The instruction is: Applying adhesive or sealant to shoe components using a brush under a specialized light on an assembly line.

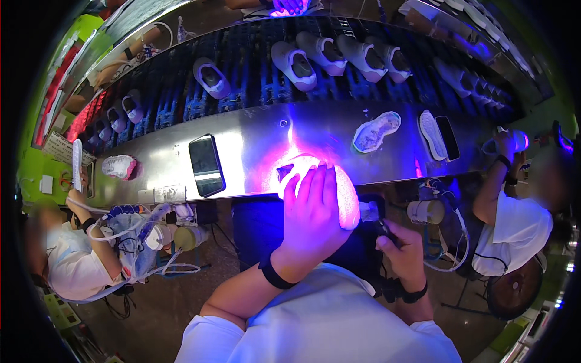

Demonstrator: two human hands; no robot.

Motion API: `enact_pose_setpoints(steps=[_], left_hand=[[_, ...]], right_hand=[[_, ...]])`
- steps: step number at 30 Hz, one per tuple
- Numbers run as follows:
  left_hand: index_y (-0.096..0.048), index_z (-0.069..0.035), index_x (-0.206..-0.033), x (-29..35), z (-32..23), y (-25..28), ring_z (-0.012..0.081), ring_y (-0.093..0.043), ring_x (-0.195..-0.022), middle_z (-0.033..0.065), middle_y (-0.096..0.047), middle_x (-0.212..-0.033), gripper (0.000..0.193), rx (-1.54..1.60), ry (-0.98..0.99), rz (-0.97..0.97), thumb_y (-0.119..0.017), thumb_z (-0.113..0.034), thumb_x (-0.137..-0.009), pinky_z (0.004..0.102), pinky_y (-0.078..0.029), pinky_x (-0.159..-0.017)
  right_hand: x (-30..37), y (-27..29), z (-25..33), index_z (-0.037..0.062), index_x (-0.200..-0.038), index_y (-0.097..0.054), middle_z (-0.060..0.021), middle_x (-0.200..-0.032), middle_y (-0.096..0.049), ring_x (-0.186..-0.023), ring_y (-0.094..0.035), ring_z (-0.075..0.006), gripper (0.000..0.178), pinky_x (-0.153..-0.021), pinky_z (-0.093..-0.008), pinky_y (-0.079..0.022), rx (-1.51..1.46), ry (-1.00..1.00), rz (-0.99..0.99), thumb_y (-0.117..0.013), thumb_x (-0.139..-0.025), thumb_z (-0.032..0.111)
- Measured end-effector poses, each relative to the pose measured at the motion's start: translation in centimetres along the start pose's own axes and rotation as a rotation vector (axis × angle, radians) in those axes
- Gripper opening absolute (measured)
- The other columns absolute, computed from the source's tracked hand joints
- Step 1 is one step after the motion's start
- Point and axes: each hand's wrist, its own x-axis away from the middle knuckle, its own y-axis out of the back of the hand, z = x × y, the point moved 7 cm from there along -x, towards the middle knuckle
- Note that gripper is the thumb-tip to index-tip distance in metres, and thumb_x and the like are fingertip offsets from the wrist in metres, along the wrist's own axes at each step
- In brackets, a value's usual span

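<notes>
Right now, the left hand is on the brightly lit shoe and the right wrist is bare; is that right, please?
Not quite: the head view shows a black wristband on the right wrist. The left hand is indeed on the brightly lit shoe.

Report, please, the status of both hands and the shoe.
Left hand holding brightly lit shoe. Right hand gripping brush beside it, contact unclear. Phone lying left, apart from shoe.

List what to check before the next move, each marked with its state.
1. Shoe in left hand: ok, fingers across it.
2. Brush in right hand: ok, gripped by its handle.
3. Brush touching shoe: cannot tell from this angle.
4. Bench free of phones: not ok, one phone lies left of the shoe.
5. White sole apart from shoe: ok, lying farther right.
</notes>
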Motion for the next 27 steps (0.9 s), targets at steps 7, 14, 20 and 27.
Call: enact_pose_setpoints(steps=[7, 14, 20, 27], left_hand=[[-0.055, 0.007, -0.134, -4.5, 0.9, -1.9, 0.0338, -0.063, -0.117, 0.0215, -0.064, -0.13, 0.083, -0.028, 0.011, -0.065, -0.081, -0.036, -0.068, 0.0494, -0.043, -0.105], [-0.058, 0.005, -0.13, -10.4, 4.1, -3.4, 0.0347, -0.066, -0.108, 0.02, -0.069, -0.118, 0.083, 0.145, 0.032, -0.098, -0.088, -0.035, -0.063, 0.0475, -0.044, -0.101], [-0.058, 0.006, -0.129, -14.7, 6.9, -4.2, 0.033, -0.066, -0.109, 0.0186, -0.069, -0.116, 0.084, 0.172, 0.059, -0.009, -0.088, -0.038, -0.064, 0.0483, -0.042, -0.104], [-0.048, -0.002, -0.145, -16.5, 7.7, -3.0, 0.0382, -0.063, -0.114, 0.0193, -0.062, -0.128, 0.089, 0.07, 0.065, 0.166, -0.088, -0.029, -0.07, 0.0486, -0.048, -0.102]], right_hand=[[-3.9, 1.9, 2.5, 0.0023, -0.122, -0.072, -0.0058, -0.089, -0.071, -0.078, -0.062, -0.0096, 0.035, -0.073, -0.0259, -0.05, 0.227, 0.22, -0.178, -0.078, -0.088, 0.005], [-10.5, 3.0, 7.3, 0.0052, -0.118, -0.073, -0.009, -0.079, -0.064, -0.064, -0.058, -0.0216, 0.039, -0.061, -0.0307, -0.047, 0.599, 0.409, -0.215, -0.081, -0.081, 0.004], [-16.3, 2.9, 8.2, 0.0035, -0.117, -0.073, -0.0098, -0.078, -0.063, -0.065, -0.058, -0.0214, 0.037, -0.061, -0.0309, -0.047, 0.584, 0.516, -0.195, -0.08, -0.08, 0.003], [-18.8, 2.4, 8.1, 0.0011, -0.117, -0.072, -0.011, -0.083, -0.066, -0.069, -0.061, -0.0214, 0.036, -0.066, -0.0295, -0.05, 0.534, 0.545, -0.229, -0.079, -0.082, 0.002]])
